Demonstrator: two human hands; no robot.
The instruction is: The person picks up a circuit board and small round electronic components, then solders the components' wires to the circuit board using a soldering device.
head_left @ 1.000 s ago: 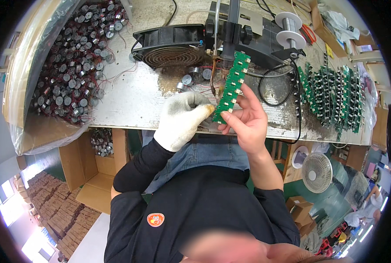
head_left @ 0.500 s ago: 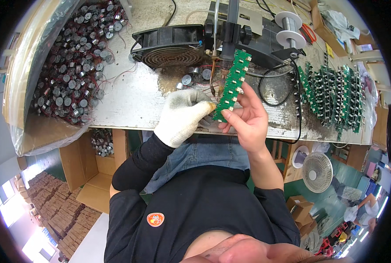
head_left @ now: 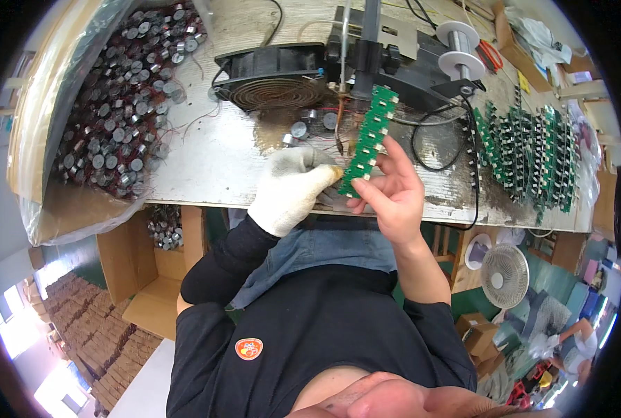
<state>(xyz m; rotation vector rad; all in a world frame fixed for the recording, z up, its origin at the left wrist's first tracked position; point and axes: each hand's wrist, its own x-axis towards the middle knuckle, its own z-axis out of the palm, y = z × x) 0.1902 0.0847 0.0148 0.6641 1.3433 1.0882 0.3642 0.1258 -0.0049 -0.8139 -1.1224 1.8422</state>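
My right hand (head_left: 397, 195) grips a long green circuit board strip (head_left: 369, 139) by its lower end, thumb on its face. The strip stands at a slant, with small white connectors along its right edge. My left hand (head_left: 288, 189), in a white glove with a stained fingertip, is closed in a pinch at the strip's lower left edge. What its fingers hold, if anything, is hidden. Just beyond the hands, a thin copper-coloured tube (head_left: 339, 129) points down beside the strip. A few small round metal motors (head_left: 298, 130) lie on the worn bench behind my left hand.
A plastic-lined box (head_left: 80, 202) at the left holds many small motors with red wires. A black fan (head_left: 272, 76) and a solder wire spool (head_left: 458, 52) stand at the back. Several rows of green circuit boards (head_left: 533, 153) lie at the right, near a looped black cable (head_left: 474, 174).
The strip's upper end has dropped slightly in view. Both hands keep nearly the same pose, and the whole view has shifted a little.
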